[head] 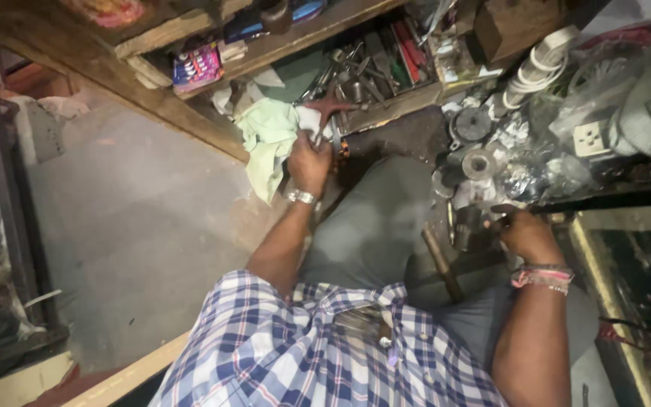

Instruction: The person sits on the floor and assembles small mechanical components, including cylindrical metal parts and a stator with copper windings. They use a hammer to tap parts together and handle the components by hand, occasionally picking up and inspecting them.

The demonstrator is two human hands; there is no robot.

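Pink packet point(196, 65) on wooden shelf point(190, 105)

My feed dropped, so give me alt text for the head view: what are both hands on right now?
The left hand grips a pale green cloth beside a drawer of tools, while the right hand holds a small dark metal part by a cluttered floor. A wooden-handled hammer lies across the grey-trousered lap.

A cloth point(269, 139) lies left of the tool tray point(374, 71), with the wall socket point(591, 138) far right.
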